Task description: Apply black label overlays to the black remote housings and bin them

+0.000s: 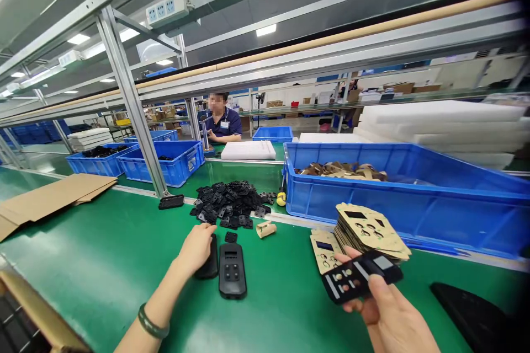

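Green tabletop point(281, 322). Right of black housing point(232, 282): right grip point(385, 303) pinching dark panel point(358, 280), best by edges. Left of it: left grip point(197, 248) on casing point(210, 269), closure unclear.

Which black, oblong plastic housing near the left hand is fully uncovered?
The black, oblong plastic housing right of the left hand; that hand partly covers the other housing.
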The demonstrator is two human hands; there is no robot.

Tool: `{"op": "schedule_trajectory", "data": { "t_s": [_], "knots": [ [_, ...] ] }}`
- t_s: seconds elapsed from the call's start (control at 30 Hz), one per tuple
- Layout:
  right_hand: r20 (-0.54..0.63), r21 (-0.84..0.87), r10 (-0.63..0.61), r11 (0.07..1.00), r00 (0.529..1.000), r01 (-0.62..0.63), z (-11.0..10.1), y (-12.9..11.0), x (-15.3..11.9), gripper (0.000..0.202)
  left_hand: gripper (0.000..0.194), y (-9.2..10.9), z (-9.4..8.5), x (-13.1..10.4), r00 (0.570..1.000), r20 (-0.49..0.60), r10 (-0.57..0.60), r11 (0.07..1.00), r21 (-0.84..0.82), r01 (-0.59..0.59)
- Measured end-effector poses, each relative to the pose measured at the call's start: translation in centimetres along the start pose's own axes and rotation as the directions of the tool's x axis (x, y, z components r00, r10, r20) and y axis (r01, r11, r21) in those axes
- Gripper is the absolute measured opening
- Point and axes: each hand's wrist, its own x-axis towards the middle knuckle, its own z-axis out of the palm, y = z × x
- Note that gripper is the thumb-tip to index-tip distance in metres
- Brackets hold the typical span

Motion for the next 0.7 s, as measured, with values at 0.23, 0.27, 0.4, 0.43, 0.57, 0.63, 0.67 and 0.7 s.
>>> {"op": "schedule_trajectory", "data": {
  "t_s": [0.23, 0.27, 0.4, 0.43, 0.57, 0.63, 0.67, 0.7],
  "knots": [
    [0.112, -0.117, -0.014, 0.993, 0.994, 0.028, -0.7, 2.1, 0.3, 0.057, 0.027, 0.0, 1.1, 4.1, 0.975, 0.148, 0.167, 0.982, 0.060, -0.177],
    [0.123, -0.129, -0.014, 0.991, 0.992, 0.030, -0.8, 2.3, 0.3, 0.055, 0.026, 0.3, 1.3, 4.6, 0.970, 0.166, 0.179, 0.981, 0.048, -0.189],
    [0.138, -0.152, -0.001, 0.988, 0.990, 0.022, -0.9, 2.4, 0.2, 0.050, 0.026, 0.3, 1.7, 5.4, 0.972, 0.164, 0.168, 0.986, -0.020, -0.167],
    [0.133, -0.154, 0.003, 0.988, 0.991, 0.017, -1.0, 2.3, 0.2, 0.051, 0.025, 0.1, 1.7, 5.3, 0.978, 0.140, 0.154, 0.988, -0.044, -0.149],
    [0.134, -0.144, 0.051, 0.989, 0.990, -0.032, -1.0, 2.1, 0.2, 0.059, 0.032, -1.5, 1.0, 3.5, 0.999, 0.017, 0.030, 0.984, -0.176, -0.026],
    [0.118, -0.140, 0.073, 0.988, 0.990, -0.057, -0.8, 2.1, 0.2, 0.063, 0.039, -2.5, 0.5, 2.3, 0.999, 0.005, -0.051, 0.967, -0.249, 0.050],
    [0.109, -0.138, 0.087, 0.988, 0.990, -0.072, -0.8, 2.1, 0.2, 0.064, 0.041, -2.9, 0.3, 1.7, 0.996, 0.010, -0.086, 0.956, -0.281, 0.085],
    [0.099, -0.135, 0.099, 0.987, 0.990, -0.085, -0.7, 2.2, 0.3, 0.064, 0.040, -3.4, 0.1, 1.2, 0.993, 0.014, -0.117, 0.944, -0.309, 0.115]
  ]
}}
